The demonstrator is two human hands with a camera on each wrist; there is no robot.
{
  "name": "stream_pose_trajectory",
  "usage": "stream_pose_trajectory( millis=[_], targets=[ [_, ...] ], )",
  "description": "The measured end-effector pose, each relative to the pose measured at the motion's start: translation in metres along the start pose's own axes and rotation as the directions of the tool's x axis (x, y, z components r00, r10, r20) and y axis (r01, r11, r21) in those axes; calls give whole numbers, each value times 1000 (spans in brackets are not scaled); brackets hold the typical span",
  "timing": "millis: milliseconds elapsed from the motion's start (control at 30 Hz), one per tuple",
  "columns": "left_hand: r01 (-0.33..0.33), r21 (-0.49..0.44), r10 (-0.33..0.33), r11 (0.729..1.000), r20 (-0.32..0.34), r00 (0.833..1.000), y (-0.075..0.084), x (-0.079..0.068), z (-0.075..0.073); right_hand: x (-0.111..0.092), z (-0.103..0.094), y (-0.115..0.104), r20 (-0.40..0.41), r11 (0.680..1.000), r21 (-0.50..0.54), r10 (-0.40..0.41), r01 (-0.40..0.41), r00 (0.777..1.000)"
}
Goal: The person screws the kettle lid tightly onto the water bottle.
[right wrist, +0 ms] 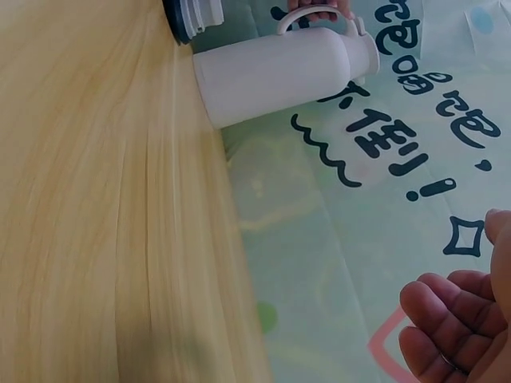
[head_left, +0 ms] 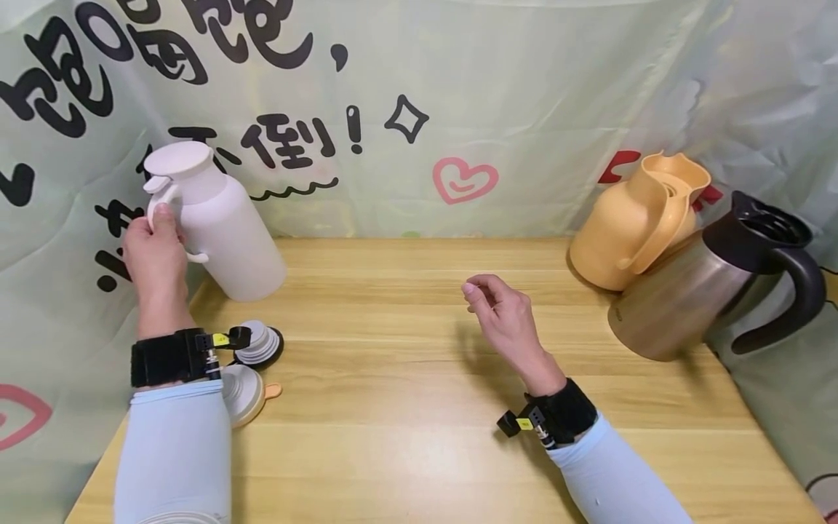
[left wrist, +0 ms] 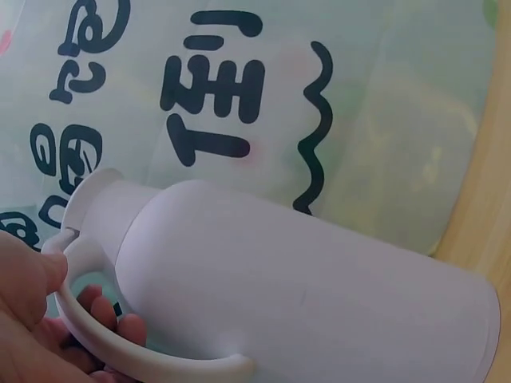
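Note:
At the left back of the table stands a white vacuum jug [head_left: 225,229] with a flat round lid [head_left: 178,156] on top. My left hand [head_left: 156,255] grips its handle [left wrist: 132,357], the thumb near the handle's top by the lid lever and the fingers curled through the loop. The jug's base is close to the table's back left corner. Over the middle of the table hovers my right hand [head_left: 507,316], fingers loosely curled and holding nothing. Its bare palm and fingers [right wrist: 443,311] show in the right wrist view.
Two stoppers, one with a black rim [head_left: 260,343] and one with an orange tab [head_left: 244,393], lie beside my left forearm. A yellow-orange jug [head_left: 605,236] and a steel jug with a black handle [head_left: 684,295] stand at the right. A printed cloth [head_left: 524,94] hangs behind the table [head_left: 393,437].

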State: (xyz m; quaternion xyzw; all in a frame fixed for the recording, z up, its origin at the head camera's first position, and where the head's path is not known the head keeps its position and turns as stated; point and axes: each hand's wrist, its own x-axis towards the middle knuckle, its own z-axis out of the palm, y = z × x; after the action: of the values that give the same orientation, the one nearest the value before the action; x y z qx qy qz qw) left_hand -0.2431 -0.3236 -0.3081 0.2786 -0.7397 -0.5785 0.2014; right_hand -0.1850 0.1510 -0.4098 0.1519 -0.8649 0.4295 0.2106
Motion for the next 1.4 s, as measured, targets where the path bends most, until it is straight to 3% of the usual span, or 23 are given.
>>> stream_pose_trajectory(
  millis=[200, 533, 900, 1067, 1233, 1400],
  targets=[
    [18, 2, -18, 1000, -15, 1000, 3, -1, 2, -1, -1, 0, 6, 1000, 22, 19, -19, 1000],
    [-4, 92, 9, 996, -47, 999, 4, 4, 0, -1, -2, 2, 10, 999, 31, 20, -21, 1000],
    [14, 89, -10, 996, -53, 999, 3, 5, 3, -1, -3, 3, 8, 999, 25, 31, -31, 999],
    [31, 130, -26, 991, -40, 999, 4, 5, 3, -1, -4, 4, 7, 998, 37, 52, -52, 999],
    [-12, 161, 19, 987, -42, 999, 3, -3, 8, -1, -5, 6, 4, 997, 32, 66, -66, 998],
    [-63, 169, 81, 984, -103, 991, 4, -20, 12, -1, -10, 11, -35, 997, 5, 78, -77, 996]
  ],
)
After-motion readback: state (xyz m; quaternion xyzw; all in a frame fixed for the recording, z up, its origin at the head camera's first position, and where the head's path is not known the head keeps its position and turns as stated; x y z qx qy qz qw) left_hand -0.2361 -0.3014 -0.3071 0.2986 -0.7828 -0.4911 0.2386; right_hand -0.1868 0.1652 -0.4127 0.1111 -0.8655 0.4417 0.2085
